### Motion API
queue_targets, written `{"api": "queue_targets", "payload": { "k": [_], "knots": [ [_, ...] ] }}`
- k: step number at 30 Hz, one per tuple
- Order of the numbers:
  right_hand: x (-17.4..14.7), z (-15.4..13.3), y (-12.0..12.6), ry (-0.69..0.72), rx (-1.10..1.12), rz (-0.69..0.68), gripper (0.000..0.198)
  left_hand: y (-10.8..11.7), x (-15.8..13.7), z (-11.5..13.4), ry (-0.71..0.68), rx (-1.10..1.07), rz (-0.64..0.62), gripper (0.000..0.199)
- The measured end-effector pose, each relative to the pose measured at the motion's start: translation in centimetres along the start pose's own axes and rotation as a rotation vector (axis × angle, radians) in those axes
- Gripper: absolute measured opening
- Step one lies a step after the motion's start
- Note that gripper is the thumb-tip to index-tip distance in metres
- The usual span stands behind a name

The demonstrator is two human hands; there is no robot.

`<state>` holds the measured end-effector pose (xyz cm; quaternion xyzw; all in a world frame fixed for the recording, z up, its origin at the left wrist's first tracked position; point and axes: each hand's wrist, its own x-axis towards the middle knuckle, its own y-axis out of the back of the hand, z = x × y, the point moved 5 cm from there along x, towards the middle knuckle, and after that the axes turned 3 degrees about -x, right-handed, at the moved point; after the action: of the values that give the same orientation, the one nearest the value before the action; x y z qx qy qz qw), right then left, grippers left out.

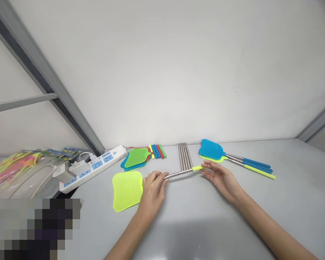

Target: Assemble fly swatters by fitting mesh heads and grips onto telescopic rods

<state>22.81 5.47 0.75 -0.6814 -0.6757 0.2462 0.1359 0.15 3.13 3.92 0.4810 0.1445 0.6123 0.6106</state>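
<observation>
My left hand (154, 187) is closed around a yellow fly swatter where its perforated head (128, 190) meets the metal rod (178, 173). The head sticks out to the left of that hand. My right hand (219, 177) is at the other end, its fingers and thumb around the yellow grip (197, 168); part of the grip is hidden by the fingers. Just behind the rod, several bare metal rods (185, 155) lie side by side. Beyond my right hand are fly swatters with blue and yellow heads (211, 149) and long grips (257, 163).
Loose swatter heads (137, 158) in green, blue and red are stacked at the back left. Several coloured grips (157, 151) lie beside them. A white power strip (93, 169) with plugs runs along the left, near plastic-bagged goods (24, 169). A wall closes off the grey table (292, 195).
</observation>
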Motion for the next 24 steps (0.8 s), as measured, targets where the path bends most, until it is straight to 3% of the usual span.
{"api": "queue_targets", "payload": {
  "k": [11, 24],
  "knots": [
    [0.0, -0.3, 0.1, 0.035, -0.006, -0.002, 0.019, 0.0, -0.1, 0.1, 0.007, 0.026, -0.014, 0.027],
    [-0.6, 0.1, -1.0, 0.112, -0.222, -0.096, 0.020, -0.3, 0.1, -0.6, -0.009, 0.036, 0.032, 0.024]
  ]
}}
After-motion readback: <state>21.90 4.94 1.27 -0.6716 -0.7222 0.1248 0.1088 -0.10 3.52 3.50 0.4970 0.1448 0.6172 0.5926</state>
